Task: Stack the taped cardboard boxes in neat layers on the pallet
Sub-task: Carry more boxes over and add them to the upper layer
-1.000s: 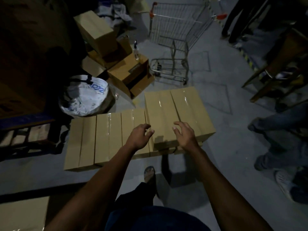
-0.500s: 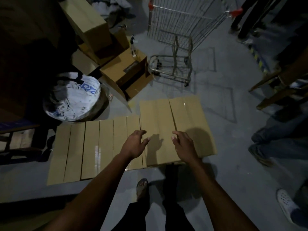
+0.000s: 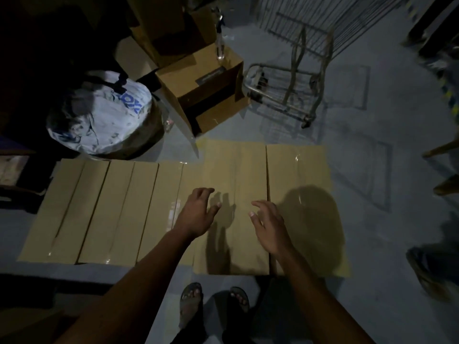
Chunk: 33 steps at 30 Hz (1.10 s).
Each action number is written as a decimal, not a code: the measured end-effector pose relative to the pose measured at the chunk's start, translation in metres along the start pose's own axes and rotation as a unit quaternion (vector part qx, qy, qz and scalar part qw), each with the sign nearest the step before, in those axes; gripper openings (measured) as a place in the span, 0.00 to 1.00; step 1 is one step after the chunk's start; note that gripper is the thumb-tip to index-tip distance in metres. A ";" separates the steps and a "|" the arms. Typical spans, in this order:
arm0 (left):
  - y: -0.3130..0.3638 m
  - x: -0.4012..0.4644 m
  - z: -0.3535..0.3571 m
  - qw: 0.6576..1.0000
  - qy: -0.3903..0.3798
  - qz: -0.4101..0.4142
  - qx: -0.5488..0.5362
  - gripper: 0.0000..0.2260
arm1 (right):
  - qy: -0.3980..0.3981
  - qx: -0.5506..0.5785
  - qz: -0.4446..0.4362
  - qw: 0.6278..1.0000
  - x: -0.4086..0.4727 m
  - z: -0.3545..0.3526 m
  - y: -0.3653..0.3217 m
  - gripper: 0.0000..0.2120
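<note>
Leaning in closer vs 1 s ago: left hand (image 3: 196, 214) & right hand (image 3: 269, 224) both loose, empty, over taped boxes (image 3: 236, 194) on floor; pallet not visible; grab next, prob.

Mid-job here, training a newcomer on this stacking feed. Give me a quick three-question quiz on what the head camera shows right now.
1. True or false: the left hand grips a box.
2. Which box do both hands hover over? A) the open box behind the row B) the raised box left of the seam C) a box inside the cart
3. What stands on top of the open box?

Key
1. False. Its fingers are spread and hold nothing; the right hand likewise.
2. B.
3. A bottle.
</note>
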<state>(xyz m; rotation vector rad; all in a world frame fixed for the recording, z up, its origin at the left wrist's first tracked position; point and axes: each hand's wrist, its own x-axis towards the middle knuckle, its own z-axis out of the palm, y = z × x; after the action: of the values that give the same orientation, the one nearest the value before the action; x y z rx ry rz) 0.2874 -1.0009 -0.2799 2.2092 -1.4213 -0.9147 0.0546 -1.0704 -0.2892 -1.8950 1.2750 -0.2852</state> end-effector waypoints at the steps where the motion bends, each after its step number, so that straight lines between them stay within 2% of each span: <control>1: -0.009 0.010 0.015 1.000 -0.001 -0.005 0.002 0.26 | -0.001 -0.010 0.000 1.000 0.009 0.008 0.014 0.17; 6: -0.055 0.060 0.083 0.999 -0.002 -0.052 -0.003 0.32 | -0.002 -0.026 0.028 0.999 0.052 0.044 0.082 0.22; 10: -0.088 0.073 0.122 0.998 -0.003 -0.051 -0.034 0.36 | 0.015 -0.030 0.037 0.999 0.069 0.075 0.120 0.29; 14: -0.104 0.071 0.131 0.995 0.056 -0.039 -0.079 0.34 | 0.040 -0.046 0.003 0.998 0.077 0.093 0.129 0.31; 18: -0.117 0.079 0.131 0.991 0.049 -0.015 -0.120 0.36 | 0.073 -0.004 0.026 0.997 0.085 0.100 0.117 0.38; 22: -0.118 0.075 0.122 0.987 0.047 -0.007 -0.154 0.36 | 0.106 0.072 0.068 0.989 0.090 0.088 0.109 0.41; 26: -0.108 0.051 0.089 0.979 0.041 -0.027 -0.199 0.35 | 0.086 0.131 0.088 0.984 0.080 0.061 0.083 0.40; 33: -0.049 -0.013 -0.017 0.979 0.120 -0.022 -0.162 0.31 | 0.062 0.202 0.010 0.977 0.046 -0.018 -0.017 0.33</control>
<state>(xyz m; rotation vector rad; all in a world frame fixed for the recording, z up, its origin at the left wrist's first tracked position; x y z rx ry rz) 0.3278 -0.9687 -0.2932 2.0307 -1.0363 -0.7958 0.0770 -1.1154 -0.2762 -1.5351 1.2105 -0.6116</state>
